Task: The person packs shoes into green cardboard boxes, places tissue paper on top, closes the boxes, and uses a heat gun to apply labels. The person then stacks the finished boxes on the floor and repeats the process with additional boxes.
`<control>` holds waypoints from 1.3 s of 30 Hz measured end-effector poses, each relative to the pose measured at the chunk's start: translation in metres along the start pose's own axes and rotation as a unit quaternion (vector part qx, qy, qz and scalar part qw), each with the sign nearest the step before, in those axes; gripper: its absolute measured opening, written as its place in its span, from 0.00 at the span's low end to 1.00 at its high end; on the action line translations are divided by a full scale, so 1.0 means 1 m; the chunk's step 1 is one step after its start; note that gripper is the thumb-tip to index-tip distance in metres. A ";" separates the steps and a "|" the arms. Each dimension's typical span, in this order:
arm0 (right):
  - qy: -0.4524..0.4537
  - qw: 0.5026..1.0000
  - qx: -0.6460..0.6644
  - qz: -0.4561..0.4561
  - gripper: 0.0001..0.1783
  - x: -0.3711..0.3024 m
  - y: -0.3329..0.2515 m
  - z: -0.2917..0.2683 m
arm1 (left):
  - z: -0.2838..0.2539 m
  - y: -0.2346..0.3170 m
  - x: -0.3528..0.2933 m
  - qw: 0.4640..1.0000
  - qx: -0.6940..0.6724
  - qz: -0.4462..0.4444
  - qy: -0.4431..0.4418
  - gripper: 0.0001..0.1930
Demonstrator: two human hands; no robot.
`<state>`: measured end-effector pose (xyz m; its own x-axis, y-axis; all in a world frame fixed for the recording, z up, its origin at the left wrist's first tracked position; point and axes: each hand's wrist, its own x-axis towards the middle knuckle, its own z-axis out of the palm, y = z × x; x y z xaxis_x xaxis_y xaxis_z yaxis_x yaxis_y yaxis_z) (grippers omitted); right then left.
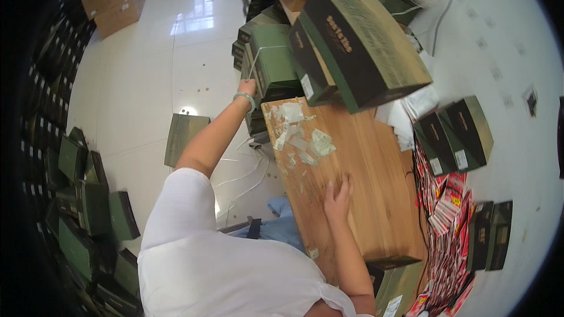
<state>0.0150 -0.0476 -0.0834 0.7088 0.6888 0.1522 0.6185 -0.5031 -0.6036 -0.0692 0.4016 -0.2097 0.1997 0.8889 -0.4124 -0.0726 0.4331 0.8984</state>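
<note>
My left hand (248,88), with a pale bangle at its wrist, is stretched out past the table's far left corner. Its fingers are closed on a white strap (253,66) that runs round a dark green box (276,58). Over the wooden table (376,170) my right hand (339,197) is held with its fingers apart and nothing in them. Torn scraps of pale paper (296,132) lie on the tabletop beyond it. At the table's far end a large green and black shoe box (358,47) leans beside a smaller box (311,61).
Red and white printed packets (446,229) are heaped along the table's right side, with more green boxes (455,135) by the wall. A box (393,285) stands near my right elbow. Many boxes (88,211) line the left. Brown cartons (114,0) are stacked far left. White cords (247,176) hang beside the table.
</note>
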 end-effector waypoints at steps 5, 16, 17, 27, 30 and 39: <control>-0.006 0.975 -0.219 -0.039 0.32 0.038 -0.024 0.044 | 0.040 -0.035 0.040 0.991 0.102 -0.062 -0.052 0.64; -0.028 0.982 -0.188 -0.010 0.32 0.040 -0.027 0.041 | 0.078 -0.072 0.053 0.988 -0.142 -0.053 -0.030 0.69; -0.026 0.981 -0.189 -0.015 0.31 0.040 -0.027 0.040 | 0.075 -0.073 0.058 0.990 -0.129 -0.052 -0.021 0.69; -0.033 0.980 -0.199 -0.003 0.31 0.042 -0.027 0.039 | 0.008 -0.026 0.061 0.989 -0.113 -0.100 -0.002 0.70; -0.033 0.980 -0.194 -0.010 0.31 0.044 -0.029 0.040 | -0.032 -0.018 0.102 0.991 -0.108 -0.078 0.031 0.72; -0.040 0.980 -0.196 -0.001 0.32 0.041 -0.027 0.039 | -0.007 -0.022 0.099 0.960 -0.244 -0.052 0.124 0.80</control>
<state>0.0139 0.0147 -0.0914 0.6884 0.7208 0.0809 0.7136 -0.6530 -0.2538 -0.0548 0.4810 -0.2713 -0.0026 0.8187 -0.5743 -0.5266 0.4871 0.6968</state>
